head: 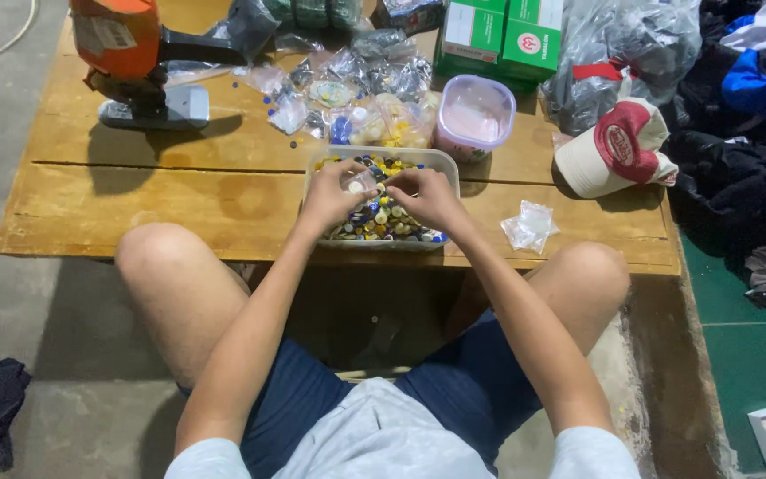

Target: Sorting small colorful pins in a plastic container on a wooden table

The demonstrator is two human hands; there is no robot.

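A clear plastic tub (441,160) full of mixed buttons (383,222) in yellow, blue and white sits at the near edge of a low wooden table (179,200). Both my hands are over it. My left hand (330,193) pinches a small clear plastic bag (361,184) at the tub's middle. My right hand (425,197) meets it from the right, fingertips closed on the same little bag or a button at its mouth; which one is too small to tell.
An orange machine (135,62) stands at the table's back left. Several small bags of buttons (365,98) lie behind the tub, beside a lidded round container (474,115). Green boxes (500,35), a red-and-cream cap (618,146), an empty clear bag (531,226) and piled clothes (746,133) lie right.
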